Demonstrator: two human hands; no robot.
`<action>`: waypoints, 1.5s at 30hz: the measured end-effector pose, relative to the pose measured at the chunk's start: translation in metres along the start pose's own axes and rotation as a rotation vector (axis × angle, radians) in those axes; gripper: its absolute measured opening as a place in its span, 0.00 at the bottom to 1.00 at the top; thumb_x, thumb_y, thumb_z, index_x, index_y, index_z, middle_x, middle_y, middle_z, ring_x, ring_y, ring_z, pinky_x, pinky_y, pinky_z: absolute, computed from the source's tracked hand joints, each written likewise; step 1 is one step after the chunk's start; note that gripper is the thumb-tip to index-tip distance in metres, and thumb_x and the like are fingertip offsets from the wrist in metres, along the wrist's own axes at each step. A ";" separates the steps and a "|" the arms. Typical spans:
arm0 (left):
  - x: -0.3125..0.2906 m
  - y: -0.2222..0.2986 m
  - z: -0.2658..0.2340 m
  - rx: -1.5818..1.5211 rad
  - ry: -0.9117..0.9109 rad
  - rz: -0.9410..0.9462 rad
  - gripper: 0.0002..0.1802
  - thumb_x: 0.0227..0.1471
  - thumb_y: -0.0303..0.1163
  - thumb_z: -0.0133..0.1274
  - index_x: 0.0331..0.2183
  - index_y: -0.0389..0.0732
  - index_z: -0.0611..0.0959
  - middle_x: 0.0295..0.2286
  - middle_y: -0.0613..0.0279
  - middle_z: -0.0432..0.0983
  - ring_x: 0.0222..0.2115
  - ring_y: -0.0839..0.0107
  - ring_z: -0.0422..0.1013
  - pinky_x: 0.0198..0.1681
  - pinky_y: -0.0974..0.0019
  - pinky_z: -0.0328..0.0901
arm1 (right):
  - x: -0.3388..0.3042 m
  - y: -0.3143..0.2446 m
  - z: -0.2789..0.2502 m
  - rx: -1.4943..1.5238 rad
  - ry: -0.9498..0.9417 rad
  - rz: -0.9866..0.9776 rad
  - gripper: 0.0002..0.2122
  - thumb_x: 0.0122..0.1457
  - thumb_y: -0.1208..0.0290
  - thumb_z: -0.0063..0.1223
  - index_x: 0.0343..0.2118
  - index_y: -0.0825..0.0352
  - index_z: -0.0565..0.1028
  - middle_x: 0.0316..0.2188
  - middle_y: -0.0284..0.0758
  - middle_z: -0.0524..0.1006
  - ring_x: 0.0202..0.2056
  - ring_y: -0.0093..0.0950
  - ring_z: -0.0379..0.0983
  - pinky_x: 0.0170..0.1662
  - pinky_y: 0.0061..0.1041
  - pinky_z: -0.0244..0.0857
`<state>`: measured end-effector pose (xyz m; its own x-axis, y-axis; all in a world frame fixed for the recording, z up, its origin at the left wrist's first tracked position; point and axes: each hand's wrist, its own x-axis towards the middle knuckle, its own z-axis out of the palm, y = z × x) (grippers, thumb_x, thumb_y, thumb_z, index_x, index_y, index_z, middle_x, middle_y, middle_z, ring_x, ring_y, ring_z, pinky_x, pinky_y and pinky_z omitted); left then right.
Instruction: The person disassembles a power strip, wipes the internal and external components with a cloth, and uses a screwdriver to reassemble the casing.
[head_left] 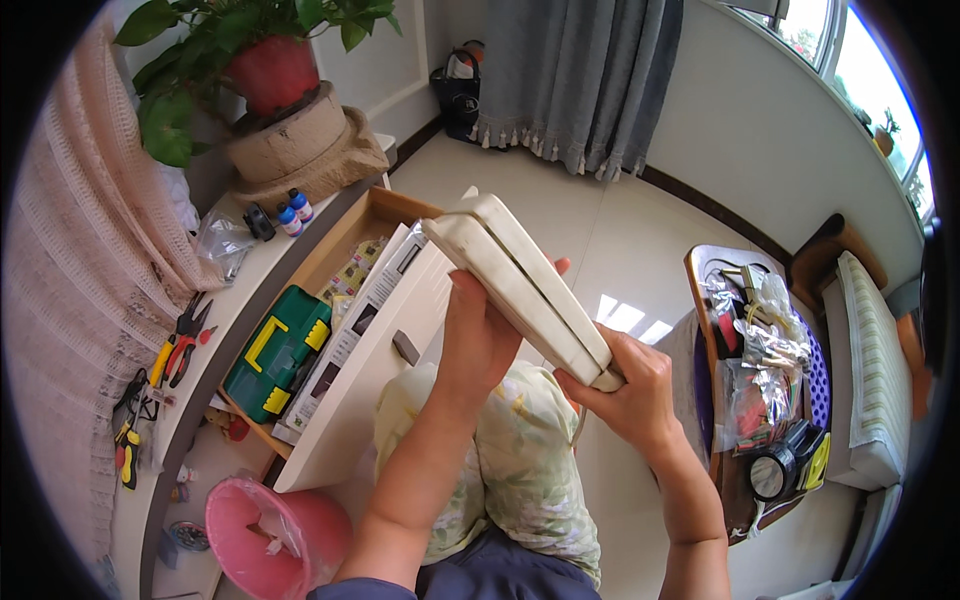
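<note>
I hold a long cream-white plastic case (530,290) above my knees, tilted with its far end up to the left. A dark seam runs lengthwise between its two layers, and its surface looks stained; its exact kind I cannot make out. My left hand (482,325) wraps round its middle from the left and below, with fingertips showing past the far side. My right hand (630,385) grips the near lower end, thumb beneath it. To the left of my legs, a pulled-out drawer (365,375) holds a green toolbox (275,350) with yellow latches and handle, and some flat printed boxes or papers (345,340).
A pink bin (225,530) stands below the drawer at left. Pliers (183,345) and small bottles (290,215) lie or stand on the white cabinet top (230,300). On the right, a small table (705,270) carries bagged parts and a black lamp (775,465), beside a cushioned seat (870,340).
</note>
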<state>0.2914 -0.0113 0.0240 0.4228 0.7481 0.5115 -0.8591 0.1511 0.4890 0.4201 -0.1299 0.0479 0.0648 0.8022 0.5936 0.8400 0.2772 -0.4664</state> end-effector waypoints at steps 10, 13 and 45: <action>-0.009 -0.005 -0.012 0.185 -0.018 -0.064 0.36 0.39 0.52 0.62 0.46 0.41 0.71 0.38 0.65 0.72 0.42 0.69 0.68 0.55 0.54 0.58 | -0.005 0.014 0.009 0.008 -0.089 0.214 0.27 0.39 0.65 0.70 0.46 0.65 0.74 0.34 0.38 0.79 0.32 0.34 0.78 0.36 0.27 0.71; -0.011 -0.001 -0.016 0.191 0.015 -0.109 0.38 0.38 0.31 0.68 0.49 0.42 0.66 0.41 0.66 0.70 0.44 0.74 0.68 0.49 0.68 0.64 | 0.002 0.014 -0.010 -0.036 -0.082 0.081 0.32 0.38 0.61 0.71 0.49 0.65 0.72 0.37 0.39 0.78 0.34 0.33 0.77 0.37 0.26 0.70; 0.004 0.015 -0.017 -0.241 0.250 0.080 0.28 0.57 0.53 0.44 0.49 0.41 0.72 0.40 0.62 0.72 0.44 0.68 0.66 0.49 0.61 0.61 | -0.008 0.005 -0.038 0.100 -0.216 0.217 0.27 0.45 0.62 0.67 0.48 0.66 0.73 0.38 0.40 0.79 0.34 0.32 0.79 0.39 0.26 0.70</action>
<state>0.2750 0.0052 0.0212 0.2934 0.8941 0.3385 -0.9427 0.2116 0.2581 0.4444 -0.1550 0.0653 0.1119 0.9390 0.3253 0.7614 0.1293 -0.6353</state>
